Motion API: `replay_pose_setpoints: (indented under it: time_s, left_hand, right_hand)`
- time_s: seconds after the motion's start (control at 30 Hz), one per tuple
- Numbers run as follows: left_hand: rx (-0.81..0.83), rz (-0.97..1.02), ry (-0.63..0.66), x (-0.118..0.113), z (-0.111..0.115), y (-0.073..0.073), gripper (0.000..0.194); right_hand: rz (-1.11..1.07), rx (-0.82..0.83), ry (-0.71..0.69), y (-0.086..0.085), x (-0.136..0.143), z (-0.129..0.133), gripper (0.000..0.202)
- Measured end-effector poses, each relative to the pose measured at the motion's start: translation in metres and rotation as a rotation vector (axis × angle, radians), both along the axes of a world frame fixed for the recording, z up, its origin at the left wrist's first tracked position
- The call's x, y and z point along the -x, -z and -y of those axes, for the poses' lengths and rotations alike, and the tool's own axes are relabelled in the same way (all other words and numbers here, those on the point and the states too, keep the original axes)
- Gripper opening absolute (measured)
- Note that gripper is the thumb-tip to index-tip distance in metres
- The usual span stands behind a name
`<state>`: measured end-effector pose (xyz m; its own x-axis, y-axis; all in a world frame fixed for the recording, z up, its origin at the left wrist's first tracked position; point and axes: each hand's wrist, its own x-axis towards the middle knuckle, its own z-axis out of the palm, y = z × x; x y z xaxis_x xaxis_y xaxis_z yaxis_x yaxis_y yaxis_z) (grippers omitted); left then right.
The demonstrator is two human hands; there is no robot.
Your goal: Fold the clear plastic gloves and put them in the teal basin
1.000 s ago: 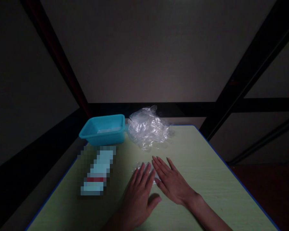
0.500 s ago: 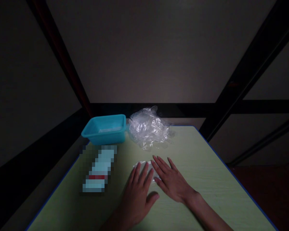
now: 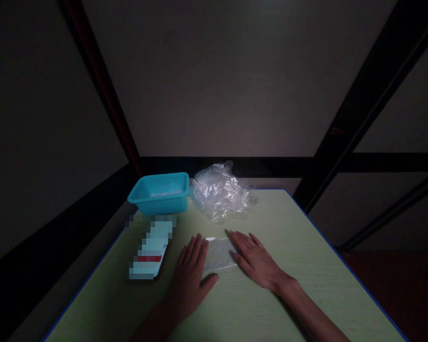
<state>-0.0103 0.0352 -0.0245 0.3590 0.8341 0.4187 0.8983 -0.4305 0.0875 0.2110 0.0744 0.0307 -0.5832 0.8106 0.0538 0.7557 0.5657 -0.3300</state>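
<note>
A folded sheet of clear plastic (image 3: 218, 255) lies flat on the table in front of me, its middle showing between my hands. My left hand (image 3: 189, 275) rests palm down with fingers stretched out, touching the plastic's left edge. On the right side, my right hand (image 3: 255, 259) also lies flat, its fingers over the plastic's right end. Neither hand grips anything. Beyond them sits a crumpled heap of clear plastic (image 3: 221, 192), thin and shiny, its separate pieces hard to tell apart.
A turquoise plastic basin (image 3: 162, 205) stands at the table's back left, with something pale inside. Nearer lies a pale blue, pixelated oblong object (image 3: 152, 247) with a red band. The light green table (image 3: 292, 294) has a blue edge, and a wall rises behind it.
My left hand has slid left, off the middle of the plastic, and my right hand has shifted slightly right. More of the plastic shows between them. The view has moved a little.
</note>
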Motion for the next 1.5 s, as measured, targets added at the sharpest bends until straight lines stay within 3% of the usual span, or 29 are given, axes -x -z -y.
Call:
replay_pose_setpoints:
  time_s: [0.3, 0.47, 0.57, 0.7, 0.83, 1.03, 1.3, 1.5]
  left_hand:
    - [-0.002, -0.067, -0.019, 0.031, -0.026, -0.008, 0.066]
    - [-0.062, -0.015, -0.136, 0.038, -0.037, -0.015, 0.049]
    - [-0.127, 0.059, -0.121, 0.029, -0.027, -0.018, 0.044]
    - [-0.084, 0.095, 0.132, 0.004, 0.002, -0.03, 0.037]
    - [0.042, 0.117, 0.279, -0.015, 0.023, -0.044, 0.028]
    - [0.169, 0.197, 0.273, -0.022, 0.023, -0.043, 0.024]
    - [0.197, 0.239, 0.275, -0.022, 0.023, -0.041, 0.023]
    - [0.191, 0.237, 0.27, -0.022, 0.023, -0.043, 0.023]
  right_hand:
    - [-0.025, 0.002, 0.033, -0.009, -0.023, 0.021, 0.053]
    - [-0.09, 0.0, 0.007, -0.016, -0.028, 0.046, 0.05]
    - [-0.177, 0.0, 0.013, -0.019, -0.028, 0.052, 0.04]
    - [-0.197, -0.072, -0.051, -0.015, -0.024, 0.044, 0.021]
    - [-0.052, -0.297, -0.227, -0.014, -0.015, 0.035, 0.019]
    - [0.087, -0.533, -0.437, -0.014, -0.003, 0.032, 0.019]
    - [-0.001, -0.615, -0.475, 0.0, 0.0, 0.032, 0.029]
    - [0.005, -0.633, -0.487, 0.001, 0.001, 0.029, 0.03]
